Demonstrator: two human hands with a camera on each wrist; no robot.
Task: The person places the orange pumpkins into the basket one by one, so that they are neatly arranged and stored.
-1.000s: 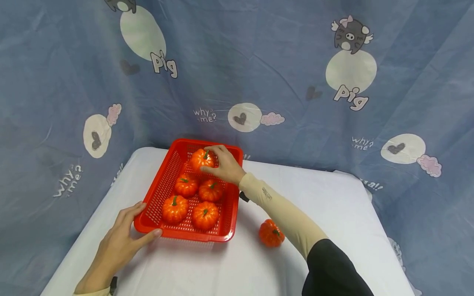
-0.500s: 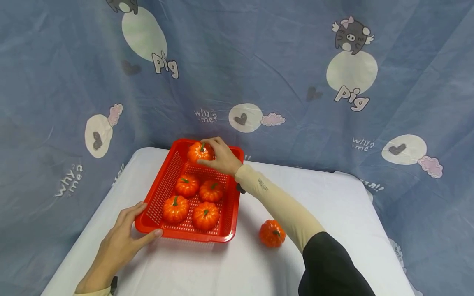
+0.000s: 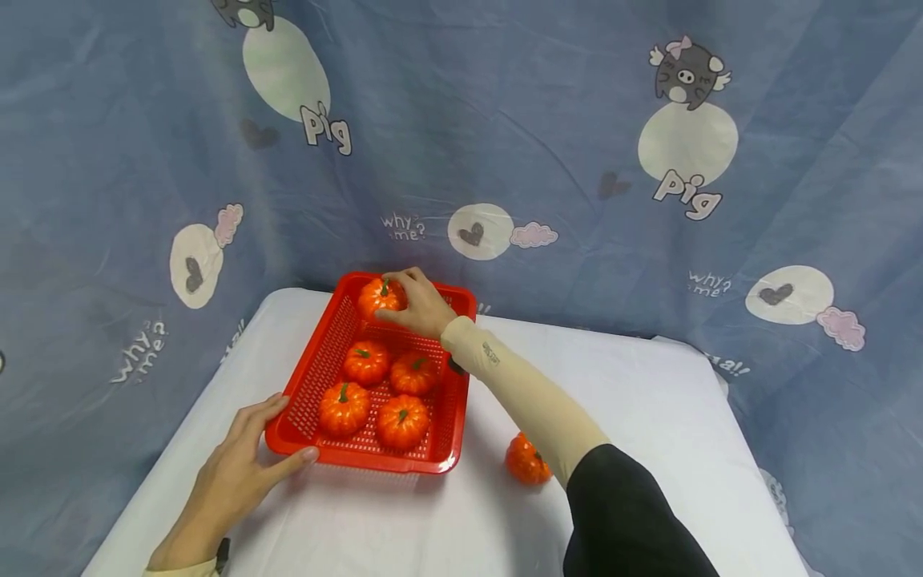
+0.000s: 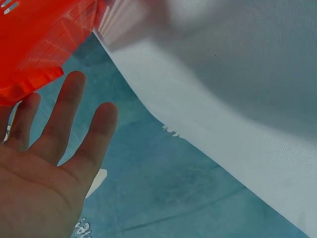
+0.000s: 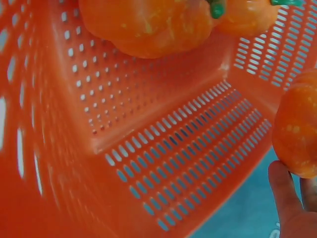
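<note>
Basket (image 3: 317, 365), red and perforated, centre of frame on our white tabletop (image 3: 649, 417): four pumpkins inside, one loose (image 3: 525, 462) lower right. Our right hand (image 3: 418, 304) pinches a fifth pumpkin (image 3: 376, 296) at the far end; our left hand (image 3: 241, 461), fingers straight, rests against the near-left corner.

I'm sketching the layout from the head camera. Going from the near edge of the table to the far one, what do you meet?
Left hand at the near corner of the red basket → loose pumpkin on the white table → four pumpkins in the basket → right hand holding a fifth pumpkin → blue curtain.
</note>
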